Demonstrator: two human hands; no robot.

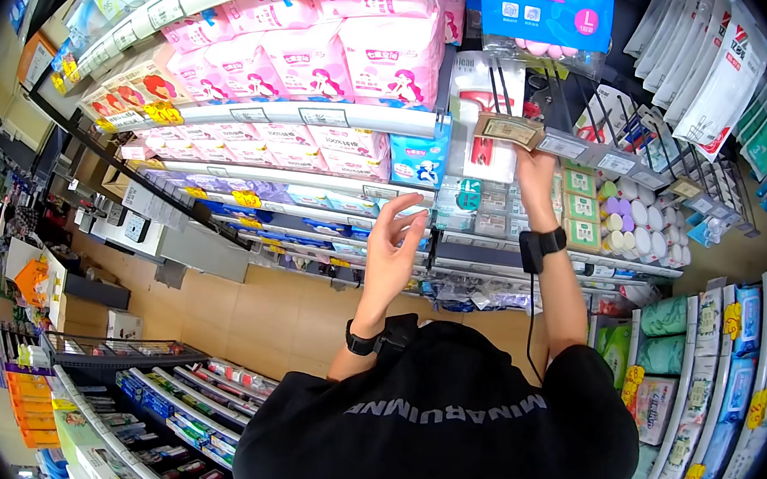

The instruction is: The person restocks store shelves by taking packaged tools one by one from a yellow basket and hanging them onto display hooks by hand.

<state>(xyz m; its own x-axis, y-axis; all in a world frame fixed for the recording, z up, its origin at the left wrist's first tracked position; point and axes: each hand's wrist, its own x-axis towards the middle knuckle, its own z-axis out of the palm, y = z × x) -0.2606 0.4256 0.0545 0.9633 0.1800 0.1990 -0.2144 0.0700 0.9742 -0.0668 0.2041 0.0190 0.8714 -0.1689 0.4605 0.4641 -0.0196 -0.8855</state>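
My left hand (393,240) is raised in front of the shelves with its fingers apart and slightly curled, holding nothing. It is nearest the blue packet (419,158) at the end of the shelf of pink packs. My right hand (538,182) reaches up to the hanging hooks, just beneath a brownish price tag (509,131). Its fingertips are hidden behind that tag, so I cannot see what they touch. Beside them hangs a white blister card (464,90) with a red item in it. A dark band with a cable sits on my right wrist.
Pink packs (392,56) fill the upper left shelves. A blue bag of household gloves (544,15) hangs above my right hand. Metal hooks with price tags (617,163) jut out to the right. Small boxes (580,208) and round containers (649,219) stand below.
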